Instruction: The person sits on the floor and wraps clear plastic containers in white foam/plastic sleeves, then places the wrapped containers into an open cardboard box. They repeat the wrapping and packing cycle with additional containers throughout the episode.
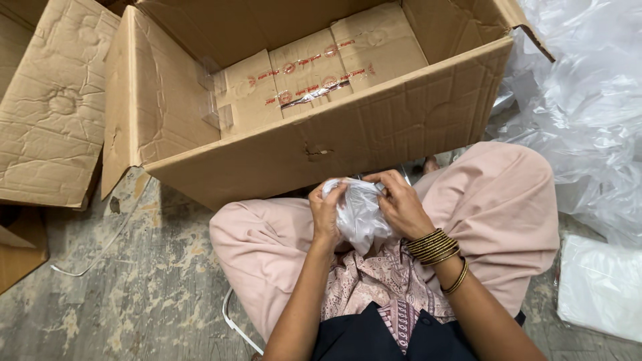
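I sit cross-legged on the floor in pink trousers. Both hands grip a small crumpled clear plastic bag over my lap. My left hand pinches its left upper edge. My right hand, with several gold bangles on the wrist, holds the right upper edge. What is inside the bag cannot be made out. Just beyond my hands stands a large open cardboard box with smaller brown packets lying flat on its bottom.
A second open cardboard box lies at the left. A heap of clear plastic sheeting fills the right side, with a white plastic packet below it. White plastic straps lie on the worn concrete floor.
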